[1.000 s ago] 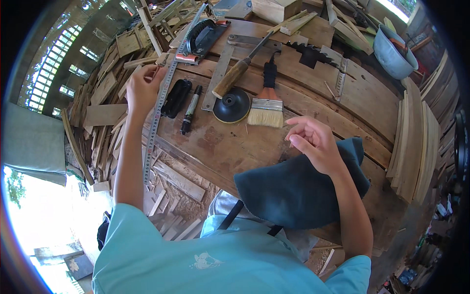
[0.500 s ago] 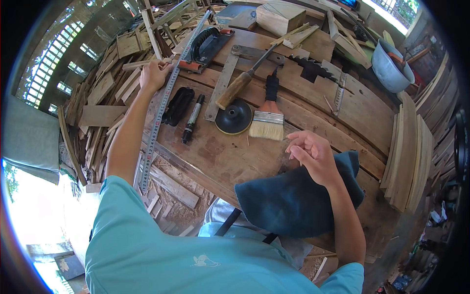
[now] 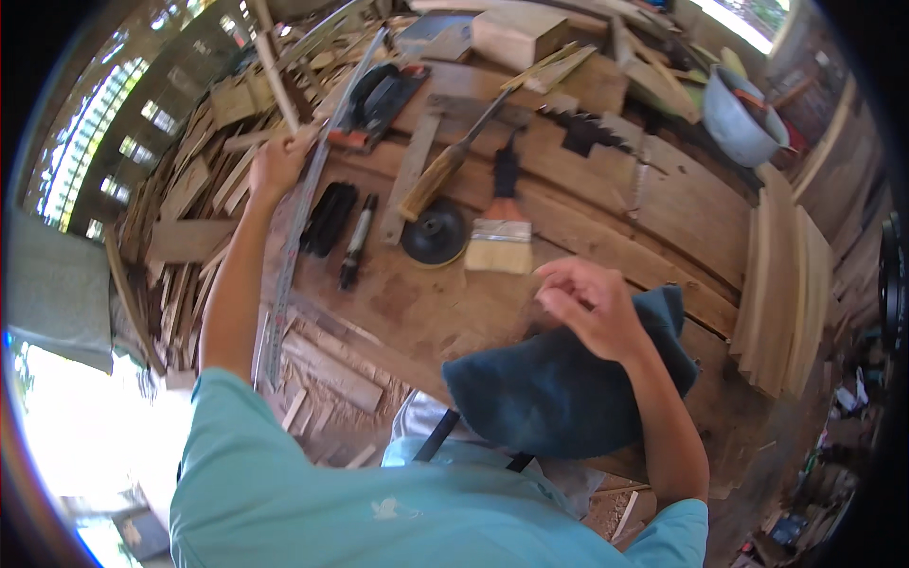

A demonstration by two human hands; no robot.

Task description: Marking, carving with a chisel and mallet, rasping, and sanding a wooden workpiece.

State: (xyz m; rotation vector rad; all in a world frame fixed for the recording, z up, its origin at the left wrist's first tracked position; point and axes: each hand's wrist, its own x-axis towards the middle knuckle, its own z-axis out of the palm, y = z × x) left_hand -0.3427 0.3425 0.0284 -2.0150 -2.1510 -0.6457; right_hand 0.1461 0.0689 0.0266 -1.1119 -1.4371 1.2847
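Observation:
A long tape measure blade [image 3: 301, 208] lies along the left edge of the wooden workbench [image 3: 398, 317], its near end hanging past the bench. My left hand [image 3: 279, 165] is closed at the blade's left edge, fingertips pinching it. Over a dark blue-green cloth [image 3: 544, 393] hovers my right hand [image 3: 597, 308], loosely curled, thumb and fingers apart and nothing in them. Just left of it lie a wide paintbrush [image 3: 500, 248] and a round black backing pad [image 3: 434, 235]. A marker pen [image 3: 357, 241] and a black folded object [image 3: 329, 218] rest beside the blade.
A wooden-handled chisel-like tool [image 3: 440, 180] crosses a metal square [image 3: 412, 180]. Behind are a hand sander [image 3: 381, 102], a wood block [image 3: 518, 36], a toothed dark blade [image 3: 587, 134] and a grey bucket [image 3: 743, 123]. Scrap wood [image 3: 194, 189] piles up left; stacked boards [image 3: 781, 284] stand right.
The whole view has shifted slightly, so bench and tools appear farther left, with some blur. Both hands keep nearly the same pose and place.

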